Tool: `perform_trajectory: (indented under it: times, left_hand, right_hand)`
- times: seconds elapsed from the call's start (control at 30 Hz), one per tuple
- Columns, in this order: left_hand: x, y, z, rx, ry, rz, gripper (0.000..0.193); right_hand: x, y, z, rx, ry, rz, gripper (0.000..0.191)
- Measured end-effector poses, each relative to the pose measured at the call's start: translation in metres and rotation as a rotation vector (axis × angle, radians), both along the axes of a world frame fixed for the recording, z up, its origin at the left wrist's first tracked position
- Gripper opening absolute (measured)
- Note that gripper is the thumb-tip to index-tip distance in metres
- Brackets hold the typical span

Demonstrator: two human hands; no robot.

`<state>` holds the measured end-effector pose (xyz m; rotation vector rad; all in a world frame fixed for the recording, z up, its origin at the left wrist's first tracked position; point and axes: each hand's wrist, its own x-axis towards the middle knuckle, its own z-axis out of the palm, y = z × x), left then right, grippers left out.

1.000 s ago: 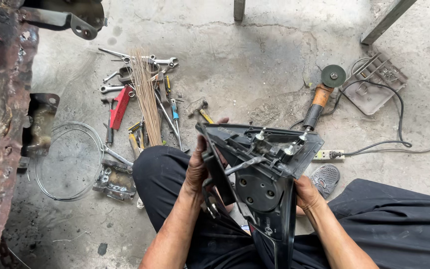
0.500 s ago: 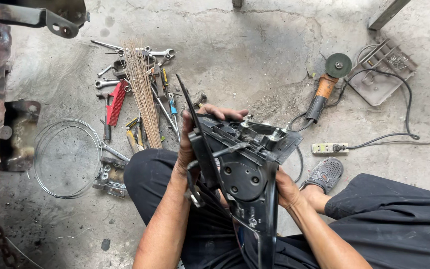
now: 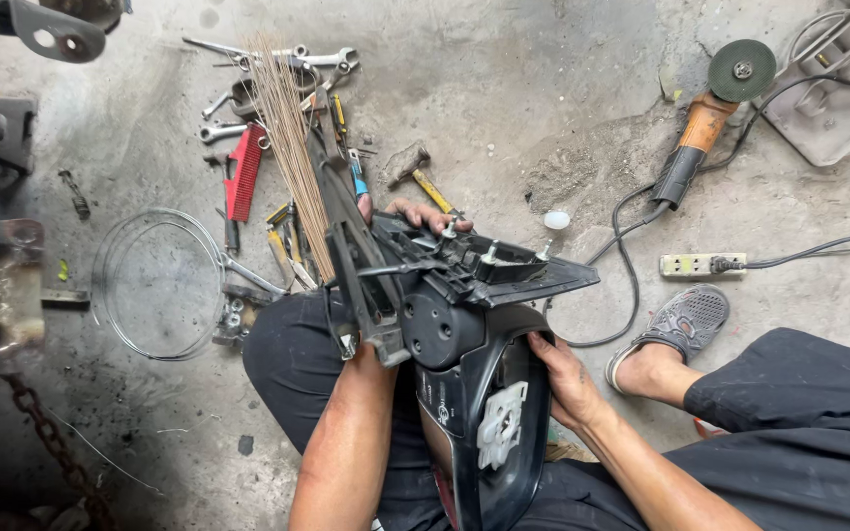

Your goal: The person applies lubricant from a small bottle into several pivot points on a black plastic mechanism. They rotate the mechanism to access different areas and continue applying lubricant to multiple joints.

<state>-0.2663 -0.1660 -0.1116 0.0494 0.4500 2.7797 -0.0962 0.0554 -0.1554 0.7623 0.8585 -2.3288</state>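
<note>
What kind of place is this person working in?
Most likely a small repair workshop, perhaps for vehicles. Both hands hold a black car side-mirror housing over a stained concrete floor, with loose spanners and an angle grinder lying nearby.

Lighting is soft, even daylight, moderately bright, with no glare. Shadows are faint; a diffuse dark patch lies on the concrete floor [image 3: 543, 108] at lower left. The black plastic housing [image 3: 464, 324] reads dark, with little surface detail. Focus is sharp at centre. The rusty metal [image 3: 12, 295] at the left edge is blurred and stretched by wide-angle distortion.
</note>
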Motion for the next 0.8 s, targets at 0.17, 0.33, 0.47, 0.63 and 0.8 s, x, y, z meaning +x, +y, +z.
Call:
perform_trajectory:
  times: [0.17,0.33,0.47,0.63,0.8]
  left_hand:
    - [-0.024,-0.004,-0.046,-0.119,-0.055,-0.022,0.072]
    - [-0.024,-0.010,-0.054,-0.161,-0.111,-0.055,0.070]
    - [-0.021,-0.010,-0.048,-0.129,-0.115,-0.060,0.067]
    - [-0.028,-0.014,-0.045,-0.070,-0.133,-0.130,0.069]
    - [-0.025,-0.020,-0.034,-0.069,-0.148,-0.197,0.071]
  right_hand:
    - [0.002,-0.016,-0.011,-0.063,-0.094,-0.011,0.041]
    - [0.011,-0.021,-0.024,-0.076,-0.123,0.007,0.038]
    - [0.017,-0.023,-0.025,-0.047,-0.174,0.031,0.036]
    - [0.021,-0.029,-0.012,-0.002,-0.158,0.069,0.041]
    - [0.021,-0.029,0.006,0.016,-0.082,0.079,0.045]
